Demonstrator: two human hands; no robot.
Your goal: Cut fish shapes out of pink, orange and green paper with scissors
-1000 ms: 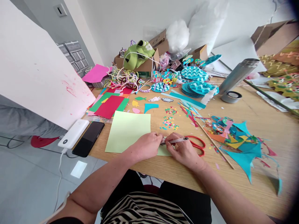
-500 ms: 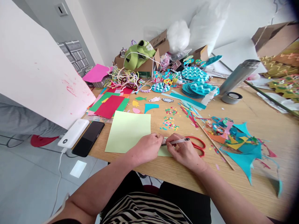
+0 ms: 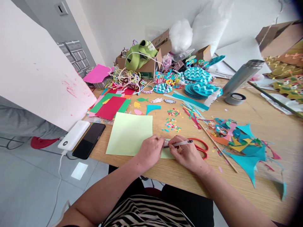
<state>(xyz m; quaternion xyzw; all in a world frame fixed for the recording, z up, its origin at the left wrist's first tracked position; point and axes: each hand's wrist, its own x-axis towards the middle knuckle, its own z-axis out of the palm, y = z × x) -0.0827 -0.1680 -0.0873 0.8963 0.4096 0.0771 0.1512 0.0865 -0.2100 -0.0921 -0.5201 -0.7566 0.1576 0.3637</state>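
My right hand (image 3: 187,153) is closed around a pen (image 3: 183,143), its tip low over a light green paper strip (image 3: 167,154) at the table's front. Close beside it, my left hand (image 3: 151,151) has its fingers curled and pressed down at a small pale paper cutout (image 3: 166,142) on that strip; most of the cutout is hidden between the hands. A larger light green sheet (image 3: 130,132) lies partly under my left hand. Just past my right hand are red-handled scissors (image 3: 202,147), their blades covered by the hand.
Paper scraps (image 3: 246,148) and a wooden stick (image 3: 219,148) lie to the right. Farther back are fish cutouts (image 3: 169,101), confetti dots (image 3: 172,124) and a steel flask (image 3: 243,77). A phone (image 3: 89,140) and a white power bank (image 3: 74,135) sit at the left edge.
My left hand and forearm have shifted very slightly, the forearm a little to the right. My right hand keeps the pen in almost the same place.
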